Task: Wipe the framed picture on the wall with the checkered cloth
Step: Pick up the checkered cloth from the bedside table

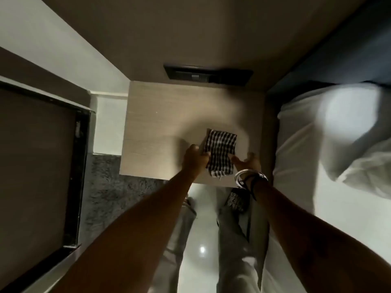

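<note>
The black-and-white checkered cloth (221, 151) lies folded on the light wooden bedside table (160, 127), near its front right corner. My left hand (195, 159) rests against the cloth's left edge with its fingers curled onto the fabric. At the cloth's lower right edge sits my right hand (246, 161), fingers apart; it wears bangles at the wrist. No framed picture shows in this view.
A dark switch panel (208, 76) is set in the brown wall behind the table. A bed with white sheets and a pillow (347, 127) lies to the right. A dark-framed panel (42, 161) stands at left. A grey rug (110, 187) and glossy floor lie below.
</note>
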A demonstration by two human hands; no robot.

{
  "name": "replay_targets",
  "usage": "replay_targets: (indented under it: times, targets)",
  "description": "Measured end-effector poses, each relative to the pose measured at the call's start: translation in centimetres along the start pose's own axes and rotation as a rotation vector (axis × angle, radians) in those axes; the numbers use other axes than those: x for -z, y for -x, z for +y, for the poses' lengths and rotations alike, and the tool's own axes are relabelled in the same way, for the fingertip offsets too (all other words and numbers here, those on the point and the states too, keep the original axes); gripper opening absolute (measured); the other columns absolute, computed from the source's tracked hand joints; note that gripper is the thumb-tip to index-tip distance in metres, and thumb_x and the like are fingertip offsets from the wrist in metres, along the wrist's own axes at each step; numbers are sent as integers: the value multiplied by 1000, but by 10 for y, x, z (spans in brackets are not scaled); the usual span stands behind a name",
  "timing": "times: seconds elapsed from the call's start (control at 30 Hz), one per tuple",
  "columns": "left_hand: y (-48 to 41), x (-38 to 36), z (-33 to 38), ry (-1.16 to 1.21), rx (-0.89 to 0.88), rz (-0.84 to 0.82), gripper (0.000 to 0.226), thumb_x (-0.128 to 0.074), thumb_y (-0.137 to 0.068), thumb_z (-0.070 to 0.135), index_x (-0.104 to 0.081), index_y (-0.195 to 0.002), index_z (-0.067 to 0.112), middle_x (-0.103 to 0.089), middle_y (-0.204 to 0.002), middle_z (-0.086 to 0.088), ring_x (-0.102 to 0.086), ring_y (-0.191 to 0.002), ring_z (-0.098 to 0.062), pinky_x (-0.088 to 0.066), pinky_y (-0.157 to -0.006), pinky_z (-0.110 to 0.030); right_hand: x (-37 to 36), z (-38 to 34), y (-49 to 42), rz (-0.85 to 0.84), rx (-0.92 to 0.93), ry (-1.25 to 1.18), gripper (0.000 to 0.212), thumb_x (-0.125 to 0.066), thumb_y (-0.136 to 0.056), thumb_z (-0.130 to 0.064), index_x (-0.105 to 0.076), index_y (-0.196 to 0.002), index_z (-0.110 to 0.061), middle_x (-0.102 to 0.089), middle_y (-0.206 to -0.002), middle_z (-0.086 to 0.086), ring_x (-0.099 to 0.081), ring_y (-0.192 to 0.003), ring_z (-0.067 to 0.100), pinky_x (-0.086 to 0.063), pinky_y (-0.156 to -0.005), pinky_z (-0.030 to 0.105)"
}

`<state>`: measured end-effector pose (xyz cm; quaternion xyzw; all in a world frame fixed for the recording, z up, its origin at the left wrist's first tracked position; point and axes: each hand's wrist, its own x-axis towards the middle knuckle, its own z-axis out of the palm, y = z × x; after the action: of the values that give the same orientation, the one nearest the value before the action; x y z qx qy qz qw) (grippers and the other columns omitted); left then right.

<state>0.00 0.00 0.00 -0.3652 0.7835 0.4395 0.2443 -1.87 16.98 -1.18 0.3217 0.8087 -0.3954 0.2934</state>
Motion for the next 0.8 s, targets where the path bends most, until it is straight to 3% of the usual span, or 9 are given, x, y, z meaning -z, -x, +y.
replay_targets:
  times: [0.07, 0.13, 0.2, 0.33, 0.43, 0.53, 0.57, 0.7, 0.8]
  targets:
    - [-23, -26, -16, 50, 55, -20, 48, -70, -86, 28, -56, -123, 0, -65, -122, -19, -64, -111, -35, -54, -88, -41, -25, 14, -25, -21, -58, -22, 84, -82, -75, -37, -44, -142, -3, -52, -143, 18, -52, -130, 35, -43, -106, 37]
    - [-38, -43, -36, 90, 108, -48, 49, -71, -85, 25, -56, -124, 1, -66, -122, -17, -65, -111, -33, -53, -82, -37, -46, 27, -42, -43, -92, -49, 73, -84, -74, -30, -50, -133, -3, -60, -135, 17, -59, -122, 33, -45, -91, 28]
    - [-57, -62, -56, 120, 145, -43, 51, -72, -84, 23, -55, -127, 3, -65, -124, -15, -65, -112, -32, -54, -85, -37, -70, 41, -61, -34, -86, -27, 65, -85, -72, -27, -56, -125, -5, -66, -126, 15, -64, -113, 33, -43, -82, 26]
    - [-92, -83, -76, 176, 172, -102, 38, -73, -85, 20, -66, -117, 0, -70, -117, -19, -68, -109, -34, -57, -89, -39, -99, 45, -96, -71, -90, -65, 61, -85, -72, -26, -56, -122, -6, -66, -124, 13, -63, -113, 32, -46, -87, 27]
    - [-103, -94, -87, 138, 199, -199, 37, -72, -88, 18, -67, -119, -2, -70, -117, -24, -68, -109, -36, -56, -95, -49, -110, 54, -109, -226, -166, -119, 47, -84, -74, -15, -68, -116, 0, -72, -117, 17, -68, -100, 29, -54, -91, 34]
    - [-107, -97, -95, 187, 237, -278, 42, -68, -90, 9, -60, -129, -4, -66, -125, -26, -64, -116, -39, -51, -101, -52, -107, 57, -114, -305, -248, -226, 33, -80, -75, -6, -72, -107, -2, -75, -100, 11, -67, -74, 20, -55, -62, 24]
    - [-108, -94, -95, 228, 247, -291, 44, -66, -90, 8, -58, -132, -4, -65, -127, -25, -63, -118, -38, -50, -103, -50, -105, 55, -116, -320, -273, -256, 32, -79, -76, -7, -71, -107, -4, -73, -96, 8, -66, -73, 19, -54, -58, 24]
    - [-110, -70, -87, 370, 224, -389, 39, -69, -90, 12, -63, -127, 1, -68, -124, -21, -69, -105, -30, -54, -97, -43, -87, 40, -107, -460, -462, -522, 28, -60, -85, -2, -66, -112, 1, -68, -115, 21, -67, -97, 38, -53, -87, 49]
    - [-90, -47, -74, 367, 209, -513, 37, -73, -87, 17, -68, -122, 6, -71, -122, -15, -70, -108, -27, -55, -94, -36, -67, 36, -80, -546, -496, -596, 26, -50, -92, -6, -64, -113, 0, -68, -111, 18, -66, -94, 35, -51, -80, 47]
